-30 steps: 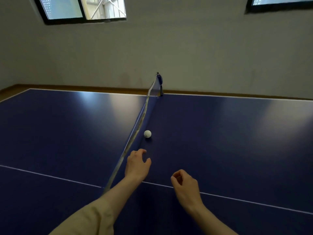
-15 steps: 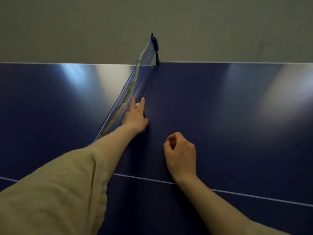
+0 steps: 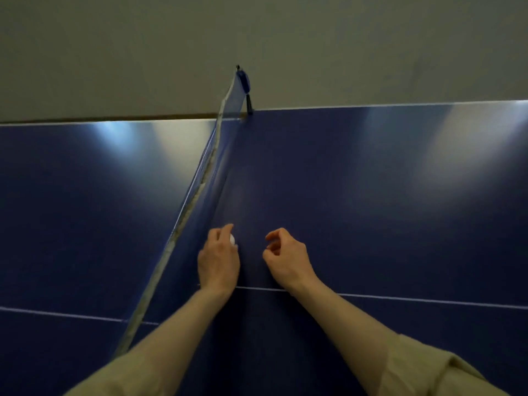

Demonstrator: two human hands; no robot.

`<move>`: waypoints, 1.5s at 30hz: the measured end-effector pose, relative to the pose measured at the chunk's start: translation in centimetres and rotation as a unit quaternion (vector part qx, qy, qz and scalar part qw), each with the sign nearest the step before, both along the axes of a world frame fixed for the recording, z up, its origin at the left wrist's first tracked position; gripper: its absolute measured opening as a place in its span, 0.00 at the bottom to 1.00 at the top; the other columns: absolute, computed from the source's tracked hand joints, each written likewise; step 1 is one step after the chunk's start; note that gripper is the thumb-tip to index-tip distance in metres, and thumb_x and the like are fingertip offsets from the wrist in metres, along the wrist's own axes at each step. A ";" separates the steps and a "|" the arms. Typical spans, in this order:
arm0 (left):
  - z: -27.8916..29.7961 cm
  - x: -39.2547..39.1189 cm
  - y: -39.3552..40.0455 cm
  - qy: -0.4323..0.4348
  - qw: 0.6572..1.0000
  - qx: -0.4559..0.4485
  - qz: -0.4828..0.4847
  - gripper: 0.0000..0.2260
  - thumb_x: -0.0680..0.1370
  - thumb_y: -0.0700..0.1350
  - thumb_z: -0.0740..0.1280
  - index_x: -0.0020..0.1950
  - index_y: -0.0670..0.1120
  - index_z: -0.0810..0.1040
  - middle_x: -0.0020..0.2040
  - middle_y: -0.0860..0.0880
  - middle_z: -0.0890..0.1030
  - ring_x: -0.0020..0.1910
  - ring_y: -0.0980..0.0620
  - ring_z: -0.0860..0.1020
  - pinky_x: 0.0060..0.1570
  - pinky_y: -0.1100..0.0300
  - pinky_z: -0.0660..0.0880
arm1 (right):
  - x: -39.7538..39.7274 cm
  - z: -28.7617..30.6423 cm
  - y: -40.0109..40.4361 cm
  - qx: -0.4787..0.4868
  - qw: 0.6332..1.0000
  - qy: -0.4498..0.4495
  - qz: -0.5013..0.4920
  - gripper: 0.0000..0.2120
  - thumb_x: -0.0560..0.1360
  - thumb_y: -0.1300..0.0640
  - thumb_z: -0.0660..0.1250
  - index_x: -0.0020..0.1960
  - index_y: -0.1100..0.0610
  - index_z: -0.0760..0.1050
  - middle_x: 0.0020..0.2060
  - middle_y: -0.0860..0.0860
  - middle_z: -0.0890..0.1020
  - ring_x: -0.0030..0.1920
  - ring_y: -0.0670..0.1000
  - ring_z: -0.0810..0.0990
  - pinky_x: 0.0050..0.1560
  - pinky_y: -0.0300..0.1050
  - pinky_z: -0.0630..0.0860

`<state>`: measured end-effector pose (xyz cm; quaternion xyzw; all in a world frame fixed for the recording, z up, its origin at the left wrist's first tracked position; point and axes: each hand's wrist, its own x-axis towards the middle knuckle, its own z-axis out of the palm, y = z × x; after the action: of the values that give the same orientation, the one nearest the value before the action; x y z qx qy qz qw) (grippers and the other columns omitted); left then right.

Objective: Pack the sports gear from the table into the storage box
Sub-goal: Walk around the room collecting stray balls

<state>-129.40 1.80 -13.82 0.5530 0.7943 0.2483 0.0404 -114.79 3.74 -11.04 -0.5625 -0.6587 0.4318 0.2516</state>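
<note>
My left hand (image 3: 218, 260) curls its fingers round a small white table-tennis ball (image 3: 232, 239), of which only a sliver shows between the fingertips. It hovers just right of the net (image 3: 200, 190) over the blue table (image 3: 357, 195). My right hand (image 3: 285, 260) is beside it, a palm's width to the right, fingers loosely curled and holding nothing. The storage box is not in view.
The sagging net runs from the near left up to a dark clamp post (image 3: 248, 102) at the table's far edge. A white centre line (image 3: 428, 300) crosses the table under my wrists. A grey wall (image 3: 257, 38) stands behind the table.
My left hand reached forward along the net to the ball, closed its fingers round it, and has drawn back toward me. My right hand stayed close by, loosely curled.
</note>
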 end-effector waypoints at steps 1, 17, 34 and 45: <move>1.1 0.5 -1.2 -0.019 1.000 -0.016 0.001 0.18 0.80 0.43 0.63 0.70 0.46 0.69 0.63 0.45 0.72 0.52 0.45 0.77 0.50 0.50 0.75 | 0.8 1.2 -1.2 -0.017 1.000 0.009 0.009 0.13 0.78 0.59 0.64 0.62 0.54 0.72 0.51 0.48 0.77 0.50 0.46 0.77 0.47 0.35 0.72; 4.3 7.7 -9.6 -0.231 0.958 -0.162 0.040 0.11 0.81 0.45 0.61 0.63 0.43 0.71 0.59 0.43 0.75 0.52 0.48 0.73 0.51 0.56 0.70 | 9.7 2.3 -13.1 -0.110 0.984 -0.112 0.089 0.31 0.81 0.50 0.60 0.79 0.51 0.51 0.78 0.50 0.57 0.78 0.51 0.53 0.77 0.47 0.53; 22.9 15.7 -21.5 -0.178 0.982 -0.024 -0.055 0.09 0.77 0.53 0.67 0.51 0.49 0.73 0.46 0.51 0.77 0.43 0.55 0.77 0.43 0.59 0.76 | 14.9 22.0 -23.9 0.049 0.988 0.099 -0.109 0.09 0.78 0.52 0.66 0.41 0.55 0.75 0.35 0.51 0.82 0.35 0.47 0.81 0.35 0.37 0.78; 29.6 32.2 -32.3 -0.197 0.958 0.002 -0.208 0.11 0.78 0.53 0.66 0.53 0.46 0.74 0.46 0.49 0.78 0.45 0.51 0.77 0.45 0.55 0.75 | 32.0 28.6 -41.7 0.069 0.961 0.071 -0.260 0.11 0.79 0.51 0.65 0.43 0.57 0.76 0.33 0.49 0.81 0.33 0.44 0.80 0.34 0.34 0.77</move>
<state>-97.21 -30.54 15.75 0.6462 0.6374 0.3399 0.2462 -82.76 -37.93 17.53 -0.6634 -0.4989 0.3436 0.4394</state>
